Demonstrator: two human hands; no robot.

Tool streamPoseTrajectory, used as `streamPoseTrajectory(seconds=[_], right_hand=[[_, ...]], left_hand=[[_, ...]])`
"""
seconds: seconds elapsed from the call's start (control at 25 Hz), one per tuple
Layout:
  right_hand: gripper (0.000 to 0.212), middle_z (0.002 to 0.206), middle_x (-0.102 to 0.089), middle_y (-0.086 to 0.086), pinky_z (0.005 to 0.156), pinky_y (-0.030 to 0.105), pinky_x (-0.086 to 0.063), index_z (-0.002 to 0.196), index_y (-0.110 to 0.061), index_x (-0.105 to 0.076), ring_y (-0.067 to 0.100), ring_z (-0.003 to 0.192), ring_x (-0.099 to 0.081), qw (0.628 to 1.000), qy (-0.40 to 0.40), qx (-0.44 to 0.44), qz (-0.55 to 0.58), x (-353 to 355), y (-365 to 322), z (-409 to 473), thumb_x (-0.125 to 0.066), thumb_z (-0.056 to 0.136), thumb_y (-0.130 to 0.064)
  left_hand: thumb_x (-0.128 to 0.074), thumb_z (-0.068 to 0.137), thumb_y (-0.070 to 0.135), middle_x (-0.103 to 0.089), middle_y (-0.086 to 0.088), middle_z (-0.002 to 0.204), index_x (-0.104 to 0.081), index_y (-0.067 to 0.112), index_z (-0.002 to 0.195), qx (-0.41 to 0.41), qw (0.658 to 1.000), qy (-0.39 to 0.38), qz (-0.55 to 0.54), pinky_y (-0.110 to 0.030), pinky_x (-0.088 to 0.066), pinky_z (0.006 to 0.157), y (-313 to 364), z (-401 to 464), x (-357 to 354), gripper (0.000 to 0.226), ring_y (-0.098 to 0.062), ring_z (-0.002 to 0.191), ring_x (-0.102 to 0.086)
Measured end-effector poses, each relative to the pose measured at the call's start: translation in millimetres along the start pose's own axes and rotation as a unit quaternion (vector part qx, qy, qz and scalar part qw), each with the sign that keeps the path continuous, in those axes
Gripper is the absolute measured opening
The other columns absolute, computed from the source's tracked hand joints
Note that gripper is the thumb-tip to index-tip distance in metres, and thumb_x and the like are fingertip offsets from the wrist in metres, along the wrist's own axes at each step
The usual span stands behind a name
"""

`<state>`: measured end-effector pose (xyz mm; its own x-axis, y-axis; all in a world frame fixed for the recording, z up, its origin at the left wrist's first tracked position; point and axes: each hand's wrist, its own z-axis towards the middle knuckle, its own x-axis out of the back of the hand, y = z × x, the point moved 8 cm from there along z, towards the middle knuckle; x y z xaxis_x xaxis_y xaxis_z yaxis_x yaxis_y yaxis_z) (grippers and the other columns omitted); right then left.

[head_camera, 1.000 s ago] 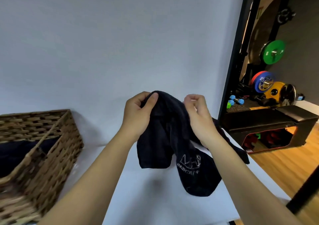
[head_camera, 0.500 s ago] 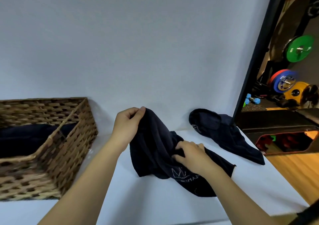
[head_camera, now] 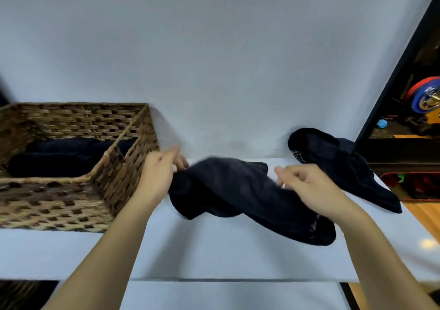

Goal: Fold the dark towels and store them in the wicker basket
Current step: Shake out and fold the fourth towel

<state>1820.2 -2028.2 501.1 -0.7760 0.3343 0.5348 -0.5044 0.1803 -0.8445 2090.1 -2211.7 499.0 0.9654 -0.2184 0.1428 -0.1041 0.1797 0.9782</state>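
A dark towel (head_camera: pixel 226 188) lies crumpled across the middle of the white table (head_camera: pixel 214 245). My left hand (head_camera: pixel 159 178) pinches its left end, right beside the wicker basket (head_camera: pixel 71 109). My right hand (head_camera: pixel 309 188) sits over the towel's right part with fingers curled on the cloth, blurred by motion. A second dark towel (head_camera: pixel 333 162) lies in a heap at the table's back right, apart from both hands. Inside the basket rest folded dark towels (head_camera: pixel 59 157).
A plain white wall stands behind the table. A black frame (head_camera: pixel 392 71) borders the right side, with coloured weight plates (head_camera: pixel 426 95) and a wooden floor beyond it. The table's front edge runs just below my forearms.
The towel has come down from in front of me onto the table. My left hand moved lower towards the basket, and my right hand shifted right along the cloth. The view tilted down.
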Motion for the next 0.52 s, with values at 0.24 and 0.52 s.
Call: streamPoseTrajectory(seconds=[0.24,0.52], right_hand=[[0.083,0.126,-0.066,0.002,0.101,0.038,-0.045,0.145,-0.014,-0.046,0.024,0.126,-0.054,0.957,-0.004,-0.161,-0.239,-57,50,2,-0.055,0.087,-0.072],[0.038,0.067,-0.047,-0.002,0.063,0.032,-0.037,0.070,-0.016,-0.041,0.019,0.065,-0.047,0.961,-0.023,-0.170,-0.217,-78,28,-3,-0.064,0.090,-0.039]], left_hand=[[-0.054,0.095,0.058,-0.051,0.008,0.139,-0.047,0.030,0.142,0.014,0.835,-0.200,0.513,-0.043,-0.036,0.109,-73,-39,-21,0.055,-0.020,0.132,-0.046],[-0.053,0.099,0.041,-0.064,0.012,0.094,-0.050,0.032,0.101,-0.005,0.901,-0.222,0.373,-0.044,-0.048,0.093,-53,-42,-1,0.010,-0.019,0.093,-0.061]])
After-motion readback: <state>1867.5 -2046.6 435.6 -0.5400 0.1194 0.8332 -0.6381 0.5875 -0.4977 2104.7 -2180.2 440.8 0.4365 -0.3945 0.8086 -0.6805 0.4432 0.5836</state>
